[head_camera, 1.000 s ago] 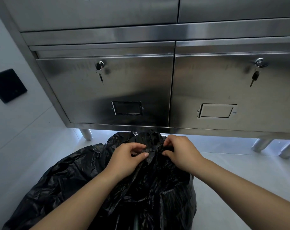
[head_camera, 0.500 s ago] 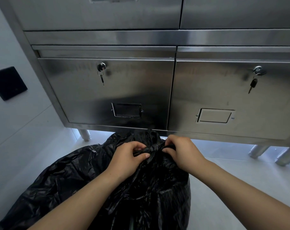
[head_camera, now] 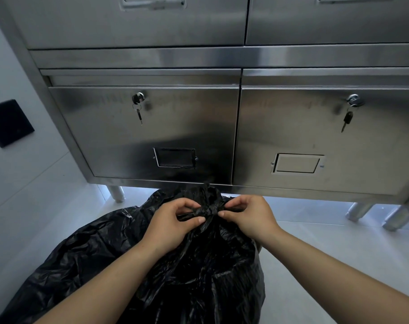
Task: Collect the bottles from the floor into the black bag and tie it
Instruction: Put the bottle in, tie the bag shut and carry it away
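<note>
Fingers (head_camera: 194,219) of L hand (head_camera: 173,220) and R hand (head_camera: 248,216) pinch twisted plastic ends, one per side. Below fingers: black bag (head_camera: 199,265), bulging, neck gathered. Btwn thumbs: half-cinched knot (head_camera: 206,210). Best approach imo: pull ends apart evenly, steady tension, don't tear thin film. No bottles visible; bag contents hidden, prob inside.

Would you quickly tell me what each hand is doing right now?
Left hand: closed, pinching the twisted neck of the black bag.
Right hand: closed, pinching the same neck from the other side.
</note>
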### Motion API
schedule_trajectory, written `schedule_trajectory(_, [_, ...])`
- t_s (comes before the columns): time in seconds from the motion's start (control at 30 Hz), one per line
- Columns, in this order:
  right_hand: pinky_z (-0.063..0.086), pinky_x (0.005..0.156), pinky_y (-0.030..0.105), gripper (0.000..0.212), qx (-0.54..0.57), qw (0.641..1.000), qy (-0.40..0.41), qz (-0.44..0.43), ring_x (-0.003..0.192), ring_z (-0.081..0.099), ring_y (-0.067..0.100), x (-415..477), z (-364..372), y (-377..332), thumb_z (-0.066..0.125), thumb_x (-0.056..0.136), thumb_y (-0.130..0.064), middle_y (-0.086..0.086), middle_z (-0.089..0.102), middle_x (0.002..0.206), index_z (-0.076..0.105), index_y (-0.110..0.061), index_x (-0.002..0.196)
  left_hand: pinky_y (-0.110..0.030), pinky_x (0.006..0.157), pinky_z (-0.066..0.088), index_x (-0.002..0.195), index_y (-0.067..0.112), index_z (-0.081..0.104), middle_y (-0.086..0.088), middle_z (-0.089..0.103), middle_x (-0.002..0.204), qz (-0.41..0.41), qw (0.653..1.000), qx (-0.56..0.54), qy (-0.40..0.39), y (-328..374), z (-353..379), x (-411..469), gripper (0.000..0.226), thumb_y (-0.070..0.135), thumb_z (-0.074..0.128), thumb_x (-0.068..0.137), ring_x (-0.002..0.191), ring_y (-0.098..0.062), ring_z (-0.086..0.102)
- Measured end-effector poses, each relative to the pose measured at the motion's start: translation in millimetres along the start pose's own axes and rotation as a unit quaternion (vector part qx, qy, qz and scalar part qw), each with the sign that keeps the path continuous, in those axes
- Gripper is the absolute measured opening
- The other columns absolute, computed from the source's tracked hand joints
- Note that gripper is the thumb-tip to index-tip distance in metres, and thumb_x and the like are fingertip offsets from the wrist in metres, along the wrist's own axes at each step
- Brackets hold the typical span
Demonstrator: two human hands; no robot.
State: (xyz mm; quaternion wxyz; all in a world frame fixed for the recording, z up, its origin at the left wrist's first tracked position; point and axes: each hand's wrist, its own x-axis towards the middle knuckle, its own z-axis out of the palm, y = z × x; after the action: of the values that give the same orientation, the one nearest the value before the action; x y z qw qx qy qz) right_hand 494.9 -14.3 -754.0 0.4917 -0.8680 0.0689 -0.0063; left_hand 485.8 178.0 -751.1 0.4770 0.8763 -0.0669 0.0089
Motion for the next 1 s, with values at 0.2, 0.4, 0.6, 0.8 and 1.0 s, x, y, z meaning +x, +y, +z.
schedule_trajectory(0.2, [0.048, 0.068, 0.014, 0.021, -0.003, 0.999, 0.030, -0.043, 0.073, 0.063, 0.001, -0.4, -4.3, -0.4, 0.080, 0.070, -0.029, -0.017, 0.066, 0.072, 0.061, -0.035, 0.063, -0.013, 0.084, 0.046, 0.095, 0.029, 0.074, 0.015, 0.074, 0.093, -0.025, 0.997, -0.060, -0.036, 0.6, -6.8, 3.2, 0.017, 0.033, 0.073, 0.079, 0.090, 0.007, 0.065])
schedule_trajectory(0.4, [0.038, 0.054, 0.001, 0.025, -0.023, 0.994, 0.049, -0.095, 0.062, 0.057, -0.006, -1.0, -19.2, -7.6, 0.077, 0.074, -0.023, -0.019, 0.062, 0.065, 0.059, -0.033, 0.059, -0.002, 0.065, 0.046, 0.073, 0.033, 0.074, 0.017, 0.074, 0.073, -0.027, 0.997, -0.076, 0.006, 6.0, -19.5, 8.0, 0.014, 0.019, 0.078, 0.074, 0.069, 0.006, 0.067])
schedule_trajectory(0.6, [0.048, 0.062, 0.016, 0.021, 0.008, 0.999, 0.001, -0.051, 0.067, 0.064, 0.006, -13.5, -38.2, 1.8, 0.076, 0.076, -0.017, -0.007, 0.069, 0.070, 0.064, -0.026, 0.061, -0.002, 0.059, 0.045, 0.072, 0.026, 0.075, 0.016, 0.074, 0.071, -0.059, 0.993, -0.099, -0.011, 4.3, -29.0, -0.7, 0.013, 0.014, 0.075, 0.076, 0.065, 0.007, 0.066])
schedule_trajectory(0.8, [0.048, 0.062, 0.010, 0.017, 0.023, 0.999, 0.020, -0.044, 0.070, 0.066, 0.003, -9.4, -58.9, 16.9, 0.075, 0.077, -0.016, -0.008, 0.071, 0.073, 0.066, -0.023, 0.064, 0.001, 0.063, 0.043, 0.072, 0.025, 0.074, 0.021, 0.073, 0.072, -0.042, 0.995, -0.081, 0.036, -3.9, -32.1, 4.1, 0.013, 0.013, 0.075, 0.076, 0.070, 0.010, 0.065])
schedule_trajectory(1.0, [0.053, 0.072, 0.025, 0.012, 0.039, 0.998, 0.025, -0.048, 0.074, 0.068, 0.014, 4.6, -63.4, 19.3, 0.074, 0.079, -0.018, -0.002, 0.072, 0.075, 0.067, -0.021, 0.069, 0.001, 0.061, 0.041, 0.076, 0.020, 0.073, 0.015, 0.073, 0.073, -0.021, 0.998, -0.031, 0.059, -5.2, -36.7, 14.0, 0.006, 0.016, 0.071, 0.081, 0.067, 0.012, 0.063])
